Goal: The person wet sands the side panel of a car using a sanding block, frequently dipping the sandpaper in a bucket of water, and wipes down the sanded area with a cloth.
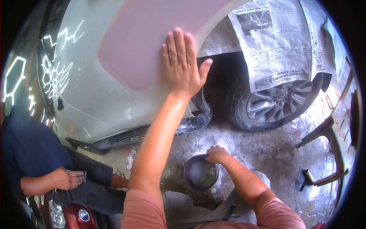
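Observation:
My left hand (182,68) lies flat on the car's body panel, fingers stretched out and thumb spread to the side. Beneath it is a dull pinkish patch (131,49) surrounded by pale grey paint (85,91). Low down between my knees, my right hand (216,154) has its fingers closed over the rim of a dark bucket (185,173). Cloudy greyish liquid (201,174) fills part of that bucket. Whether the right fingers also hold something small is hidden.
Newspaper sheets (274,45) hang over the wheel arch above the tyre and wheel (282,97). A plastic chair (333,141) stands at right on the wet, stained floor (263,152). Another person's hand (68,178) is at left, near a red vehicle (78,217).

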A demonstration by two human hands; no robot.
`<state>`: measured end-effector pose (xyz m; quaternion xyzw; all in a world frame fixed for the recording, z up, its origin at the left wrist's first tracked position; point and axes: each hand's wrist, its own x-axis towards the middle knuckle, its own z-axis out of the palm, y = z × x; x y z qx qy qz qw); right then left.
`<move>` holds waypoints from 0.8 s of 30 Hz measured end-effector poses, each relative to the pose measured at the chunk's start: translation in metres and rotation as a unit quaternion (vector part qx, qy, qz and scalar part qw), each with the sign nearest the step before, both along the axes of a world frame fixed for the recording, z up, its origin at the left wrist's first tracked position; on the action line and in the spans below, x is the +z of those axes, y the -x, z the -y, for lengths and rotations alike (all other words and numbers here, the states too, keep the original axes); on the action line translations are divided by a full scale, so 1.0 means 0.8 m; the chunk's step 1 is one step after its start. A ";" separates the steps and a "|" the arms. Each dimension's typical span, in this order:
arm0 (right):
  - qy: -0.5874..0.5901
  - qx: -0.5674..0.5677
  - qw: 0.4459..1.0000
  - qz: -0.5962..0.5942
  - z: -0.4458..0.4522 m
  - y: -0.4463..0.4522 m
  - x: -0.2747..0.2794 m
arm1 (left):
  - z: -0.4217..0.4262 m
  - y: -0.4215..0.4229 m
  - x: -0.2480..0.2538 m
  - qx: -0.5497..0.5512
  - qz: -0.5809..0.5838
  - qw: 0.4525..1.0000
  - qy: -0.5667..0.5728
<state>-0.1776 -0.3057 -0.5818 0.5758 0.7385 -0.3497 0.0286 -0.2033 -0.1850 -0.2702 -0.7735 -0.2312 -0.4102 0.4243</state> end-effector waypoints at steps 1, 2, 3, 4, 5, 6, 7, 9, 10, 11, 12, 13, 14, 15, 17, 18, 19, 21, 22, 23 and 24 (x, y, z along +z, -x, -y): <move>0.002 0.003 1.000 0.000 0.002 0.000 0.001 | 0.002 0.005 -0.014 0.005 -0.004 1.000 0.009; 0.005 0.005 1.000 0.000 0.004 0.000 0.002 | 0.002 0.013 -0.031 0.012 -0.020 1.000 0.013; 0.006 0.007 1.000 -0.001 0.005 -0.001 0.004 | 0.001 0.025 -0.048 0.011 -0.039 0.999 0.028; 0.006 0.009 1.000 0.002 0.006 -0.003 0.005 | -0.001 0.037 -0.060 0.009 -0.058 0.997 0.041; 0.005 0.009 1.000 0.003 0.007 -0.002 0.005 | -0.002 0.045 -0.060 0.003 -0.079 0.996 0.051; 0.004 0.009 1.000 0.005 0.007 -0.004 0.005 | -0.001 0.051 -0.047 0.000 -0.088 0.995 0.049; 0.001 0.004 1.000 -0.001 0.007 -0.006 0.007 | 0.003 0.047 -0.024 0.008 -0.100 0.994 0.035; -0.001 -0.003 1.000 -0.015 0.009 -0.008 0.009 | 0.008 0.029 0.032 0.029 -0.124 0.992 0.010; -0.002 -0.003 1.000 -0.016 0.008 -0.007 0.009 | 0.012 0.011 0.065 0.006 -0.139 0.990 -0.014; -0.002 -0.004 1.000 -0.018 0.007 -0.005 0.007 | 0.014 -0.012 0.100 -0.016 -0.153 0.987 -0.038; -0.003 -0.006 1.000 -0.018 0.005 -0.004 0.006 | 0.013 -0.039 0.132 -0.044 -0.164 0.983 -0.072; -0.004 -0.004 1.000 -0.021 0.003 -0.004 0.007 | 0.010 -0.068 0.163 -0.072 -0.173 0.976 -0.107; -0.004 -0.002 1.000 -0.023 0.004 -0.003 0.008 | 0.013 -0.094 0.189 -0.100 -0.182 0.968 -0.140; -0.003 -0.002 1.000 -0.027 0.004 -0.001 0.008 | 0.026 -0.119 0.211 -0.085 -0.191 0.967 -0.146; -0.010 -0.008 1.000 -0.024 0.000 0.005 0.003 | 0.050 -0.167 0.241 -0.053 -0.208 0.964 -0.157; -0.018 -0.011 0.999 -0.025 -0.003 0.009 -0.003 | 0.052 -0.185 0.244 -0.073 -0.197 0.965 -0.159; -0.024 -0.013 0.999 -0.026 -0.006 0.013 -0.009 | 0.053 -0.193 0.241 -0.076 -0.180 0.967 -0.165; -0.025 -0.006 0.999 -0.035 -0.010 0.021 -0.020 | 0.055 -0.204 0.230 -0.082 -0.146 0.970 -0.174; -0.022 0.002 0.999 -0.034 -0.012 0.025 -0.023 | 0.058 -0.210 0.222 -0.065 -0.130 0.972 -0.185; -0.019 0.012 0.999 -0.030 -0.015 0.027 -0.027 | 0.060 -0.216 0.215 -0.046 -0.112 0.973 -0.196; -0.013 0.008 0.999 -0.029 -0.014 0.026 -0.022 | 0.061 -0.215 0.213 -0.046 -0.113 0.972 -0.199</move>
